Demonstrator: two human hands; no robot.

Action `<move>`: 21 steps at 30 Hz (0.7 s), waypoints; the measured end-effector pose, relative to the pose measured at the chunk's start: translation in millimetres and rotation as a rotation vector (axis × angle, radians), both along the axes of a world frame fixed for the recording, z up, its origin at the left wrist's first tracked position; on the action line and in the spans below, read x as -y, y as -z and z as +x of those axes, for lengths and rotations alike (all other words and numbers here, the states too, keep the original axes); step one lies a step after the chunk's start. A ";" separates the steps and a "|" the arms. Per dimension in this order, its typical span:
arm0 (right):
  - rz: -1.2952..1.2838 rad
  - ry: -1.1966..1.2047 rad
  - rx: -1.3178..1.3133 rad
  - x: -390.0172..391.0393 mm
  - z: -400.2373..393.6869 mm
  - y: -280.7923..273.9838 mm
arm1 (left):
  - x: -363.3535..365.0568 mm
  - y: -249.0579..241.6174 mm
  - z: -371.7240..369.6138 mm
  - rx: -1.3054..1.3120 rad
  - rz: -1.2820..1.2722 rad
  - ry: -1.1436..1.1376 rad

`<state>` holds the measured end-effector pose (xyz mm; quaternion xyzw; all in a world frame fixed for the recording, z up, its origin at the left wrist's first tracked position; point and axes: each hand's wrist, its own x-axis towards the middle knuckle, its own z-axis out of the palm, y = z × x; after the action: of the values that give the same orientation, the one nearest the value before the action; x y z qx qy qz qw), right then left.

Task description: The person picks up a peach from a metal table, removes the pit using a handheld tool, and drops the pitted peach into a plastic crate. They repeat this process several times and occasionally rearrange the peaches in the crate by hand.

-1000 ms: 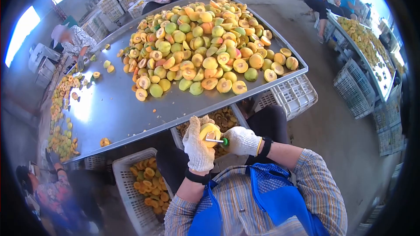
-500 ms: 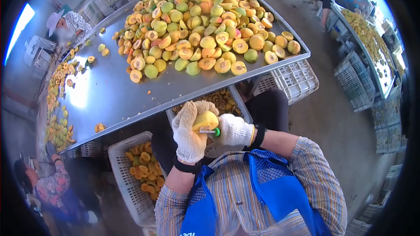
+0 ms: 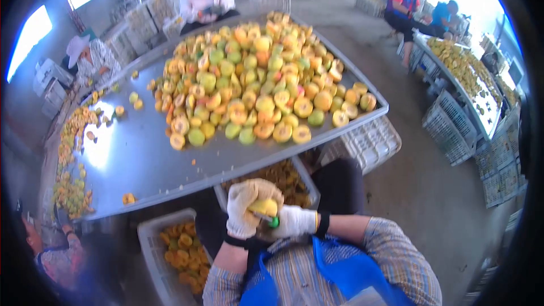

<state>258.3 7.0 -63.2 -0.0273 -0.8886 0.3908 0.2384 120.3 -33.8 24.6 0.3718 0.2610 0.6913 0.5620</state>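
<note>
In front of my lap, my left hand [image 3: 243, 211], in a cream knitted glove, is closed around a yellow peach [image 3: 264, 207]. My right hand [image 3: 296, 221], gloved in white, grips a small metal pitting tool with a green handle [image 3: 274, 222]. Its metal part lies against the lower side of the peach, and its tip is hidden. Both hands are close together above a crate of cut fruit [image 3: 313, 191] that stands partly under the table edge. A large heap of whole and halved peaches [image 3: 249, 79] covers much of the metal table [image 3: 136, 153].
A white crate of fruit halves [image 3: 148, 232] stands at my left, and an upturned crate [image 3: 371, 144] is under the table's right corner. More fruit [image 3: 71, 175] lies along the table's left edge. Several people sit around; a second fruit table [image 3: 481, 107] and stacked crates [image 3: 501, 164] are at right.
The view has tilted up, so the table and my hands appear lower and more of the people behind show. My hands still hold the peach and the pitting tool together.
</note>
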 end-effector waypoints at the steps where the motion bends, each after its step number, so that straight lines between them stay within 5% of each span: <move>1: -0.034 -0.095 0.181 -7.5 10.6 -11.4 | -0.7 5.5 -3.2 -0.028 -0.013 0.007; 2: -0.496 -0.063 0.317 -6.6 12.2 -21.7 | 0.0 0.1 -2.0 0.011 -0.056 0.032; 5: -0.471 -0.077 0.194 -19.1 15.1 -29.3 | -2.9 -3.6 -0.8 0.031 -0.060 0.045; 7: -0.396 0.111 0.703 -25.5 17.8 -69.7 | -6.9 -2.9 -0.9 0.132 -0.216 -0.158; 11: -0.209 0.375 0.574 -13.7 19.0 -79.5 | -14.1 10.9 -5.8 0.240 -0.316 -0.257; 21: -0.102 0.336 0.551 -21.9 16.0 -39.3 | -9.9 18.9 5.0 0.256 -0.305 -0.277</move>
<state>274.3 28.8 -23.9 -0.2902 -0.8821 0.3678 0.0486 125.3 -23.9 5.7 0.1524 0.3376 0.7559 0.5399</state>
